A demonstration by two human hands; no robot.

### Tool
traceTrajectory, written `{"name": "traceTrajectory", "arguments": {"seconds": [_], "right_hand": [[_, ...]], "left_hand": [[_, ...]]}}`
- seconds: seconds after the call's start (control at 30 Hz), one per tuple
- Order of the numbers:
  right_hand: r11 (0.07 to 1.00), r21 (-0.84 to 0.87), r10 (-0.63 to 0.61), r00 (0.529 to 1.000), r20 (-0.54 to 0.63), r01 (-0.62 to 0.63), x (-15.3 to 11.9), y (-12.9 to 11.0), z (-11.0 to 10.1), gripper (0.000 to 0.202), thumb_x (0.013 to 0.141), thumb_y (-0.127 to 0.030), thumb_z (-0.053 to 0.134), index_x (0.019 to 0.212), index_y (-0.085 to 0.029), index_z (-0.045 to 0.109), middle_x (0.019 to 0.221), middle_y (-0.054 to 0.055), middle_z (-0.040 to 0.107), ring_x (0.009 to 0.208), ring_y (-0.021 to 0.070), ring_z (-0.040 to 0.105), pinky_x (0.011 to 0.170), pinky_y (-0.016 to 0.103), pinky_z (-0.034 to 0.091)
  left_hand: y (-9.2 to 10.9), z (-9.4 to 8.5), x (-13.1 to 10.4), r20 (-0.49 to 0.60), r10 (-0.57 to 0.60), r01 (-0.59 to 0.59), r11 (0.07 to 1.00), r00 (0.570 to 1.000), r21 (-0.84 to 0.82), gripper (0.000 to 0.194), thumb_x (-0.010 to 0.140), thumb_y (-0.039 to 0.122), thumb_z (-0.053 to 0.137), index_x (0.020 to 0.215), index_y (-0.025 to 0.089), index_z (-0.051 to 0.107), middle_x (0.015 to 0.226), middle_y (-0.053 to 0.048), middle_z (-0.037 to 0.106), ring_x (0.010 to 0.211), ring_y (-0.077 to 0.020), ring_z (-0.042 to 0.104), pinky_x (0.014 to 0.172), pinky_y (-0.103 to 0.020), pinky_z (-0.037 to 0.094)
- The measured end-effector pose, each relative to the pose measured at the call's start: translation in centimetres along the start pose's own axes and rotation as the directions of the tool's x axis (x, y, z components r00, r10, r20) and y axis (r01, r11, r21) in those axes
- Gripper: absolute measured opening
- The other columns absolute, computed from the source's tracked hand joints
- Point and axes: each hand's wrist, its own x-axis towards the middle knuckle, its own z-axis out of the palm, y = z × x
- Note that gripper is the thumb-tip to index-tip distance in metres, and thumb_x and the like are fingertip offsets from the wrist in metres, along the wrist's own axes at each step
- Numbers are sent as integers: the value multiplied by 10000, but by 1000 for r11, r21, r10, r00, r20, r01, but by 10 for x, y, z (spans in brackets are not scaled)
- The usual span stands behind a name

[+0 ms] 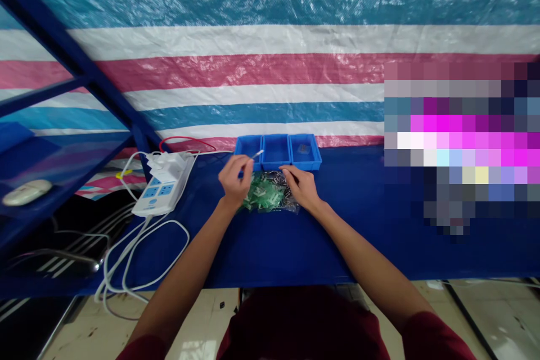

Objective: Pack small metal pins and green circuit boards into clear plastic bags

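My left hand (236, 179) pinches a small whitish piece (257, 153) that sticks out to the right, over the left one of three joined blue trays (277, 152). Beside it, a heap of small green pieces (266, 193) lies on the blue table. My right hand (302, 185) is at the right side of the heap, over small dark and metallic parts (290, 200) on clear plastic. Its thumb and forefinger are pressed together at the tips; anything between them is too small to make out. A small clear item (303, 149) lies in the right tray.
On the left of the blue table (270, 253) are a white power strip (162, 191) with plugs and looped white cables (126, 259). A white mouse-like object (27, 192) sits further left. A blurred-out area covers the right side.
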Motion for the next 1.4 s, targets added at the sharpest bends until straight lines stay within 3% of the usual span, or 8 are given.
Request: {"name": "traceTrajectory", "arguments": {"seconds": [0.1,0.27,0.4,0.57,0.7,1.07,1.27,1.4], "right_hand": [[1000,-8,-14,1000,3,14,-1,-1,0,362,963,-379,394,1032,-192,695,740,33,700,652,160,642,653,253,470],[999,-12,-41,999,3,41,-1,1,2,356,964,-383,399,991,-189,696,802,45,713,706,171,653,689,260,474],[999,-19,-43,999,22,43,0,4,2,343,962,-375,407,959,-191,697,808,47,716,708,178,656,687,266,476],[999,-30,-36,999,31,37,0,3,1,324,956,-359,421,929,-197,701,863,54,725,751,185,666,715,274,480],[999,-44,-22,998,50,24,1,3,1,322,953,-352,424,911,-196,703,833,50,722,724,183,660,692,272,474],[998,-54,-27,998,64,31,1,6,2,316,950,-345,431,901,-192,703,824,53,721,709,176,654,686,262,462],[997,-66,-21,998,60,25,1,5,2,321,950,-351,431,893,-191,703,796,50,714,702,176,652,677,260,455],[997,-79,-19,998,67,24,1,5,2,330,954,-358,420,895,-197,702,777,44,709,690,173,645,665,255,450]], "left_hand": [[-14,-4,9,-117,-35,55,985,992,164,261,939,330,463,839,171,644,817,-83,650,752,-180,589,710,-301,442],[-28,-3,24,231,-202,101,918,952,384,316,918,411,484,835,173,674,690,-59,615,675,-192,581,602,-273,350],[-25,-4,32,423,-185,20,931,887,365,289,901,422,504,941,198,683,694,-37,642,639,-183,574,578,-261,330],[-27,-5,32,775,-116,-14,987,622,160,268,820,460,599,835,209,693,665,-16,653,582,-155,556,541,-245,332],[-32,-4,20,899,-25,75,997,438,-9,362,765,518,640,946,207,678,765,-13,658,655,-151,585,585,-237,388],[-31,-4,10,887,21,128,988,462,-90,324,761,480,645,914,196,677,825,-30,605,731,-156,573,675,-262,431],[-23,-10,11,915,66,119,985,399,-123,449,655,510,733,988,215,674,993,-48,598,850,-196,589,754,-286,451],[-21,-10,11,914,59,146,981,402,-128,350,727,485,686,930,200,672,935,-45,608,793,-182,590,737,-284,461]]}}
